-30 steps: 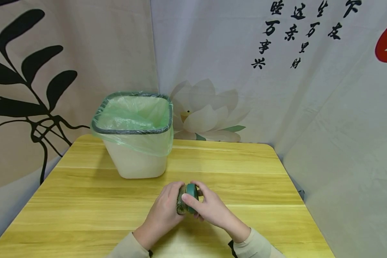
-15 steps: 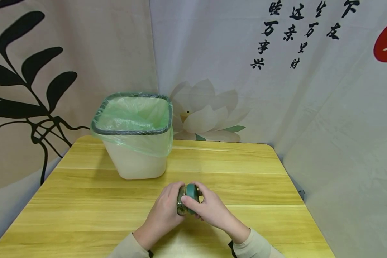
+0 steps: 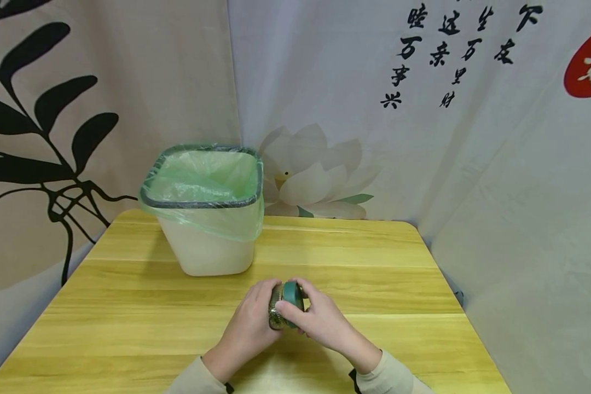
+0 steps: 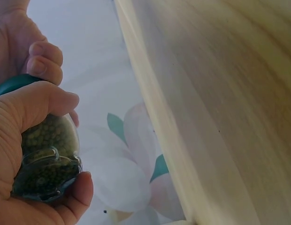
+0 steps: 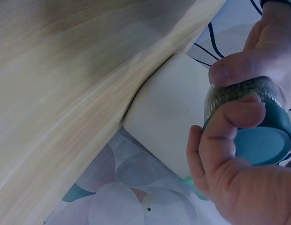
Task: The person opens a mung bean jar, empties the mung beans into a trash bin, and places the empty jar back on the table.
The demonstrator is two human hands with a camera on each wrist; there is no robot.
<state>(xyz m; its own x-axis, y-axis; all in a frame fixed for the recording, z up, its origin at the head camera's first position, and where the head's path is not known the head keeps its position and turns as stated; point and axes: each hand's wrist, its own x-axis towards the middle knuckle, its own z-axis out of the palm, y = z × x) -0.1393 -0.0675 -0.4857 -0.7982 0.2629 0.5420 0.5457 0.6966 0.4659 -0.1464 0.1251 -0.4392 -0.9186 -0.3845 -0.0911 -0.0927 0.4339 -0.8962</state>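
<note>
A small clear jar point(image 4: 49, 136) filled with green beans or pellets lies on its side in the air over the near part of the table. My left hand point(image 3: 248, 314) grips the jar's glass body, its thumb and fingers wrapped round it in the left wrist view. The jar's teal lid point(image 5: 263, 143) points to the right. My right hand point(image 3: 320, 317) holds that lid, thumb on the near side and fingers curled over the far side. In the right wrist view the lid sits on the jar's mouth.
Behind the hands, to the left, a white bin point(image 3: 209, 249) with a dark rim and a green plastic liner point(image 3: 207, 180) stands on the wooden table point(image 3: 374, 273). Printed fabric curtains point(image 3: 325, 82) hang behind the table and along its right side.
Both hands keep their hold on the jar and lid, with hardly any shift. The whole head view has moved down slightly in the picture.
</note>
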